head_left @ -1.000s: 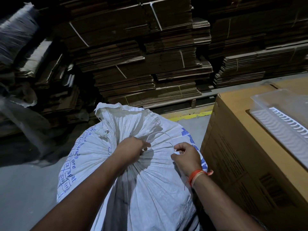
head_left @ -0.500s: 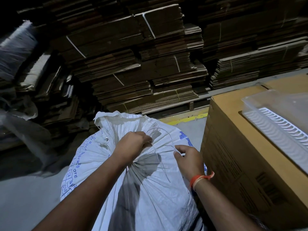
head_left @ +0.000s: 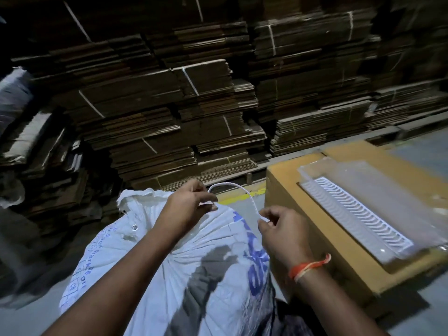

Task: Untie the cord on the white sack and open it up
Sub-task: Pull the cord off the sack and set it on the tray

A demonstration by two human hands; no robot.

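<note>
The white sack [head_left: 194,258] is stood low in the centre of the frame with its mouth puckered, and the cord [head_left: 244,192] is arched above it between both hands, seemingly so the tie can be drawn loose. One end is pinched by the left hand [head_left: 191,204] at the gathered neck, the other by the right hand [head_left: 281,231] just right of it, both forearms reaching up from the bottom edge.

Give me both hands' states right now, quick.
Left hand: closed, pinching one end of the white cord at the sack neck.
Right hand: closed, pinching the cord's other end.
</note>
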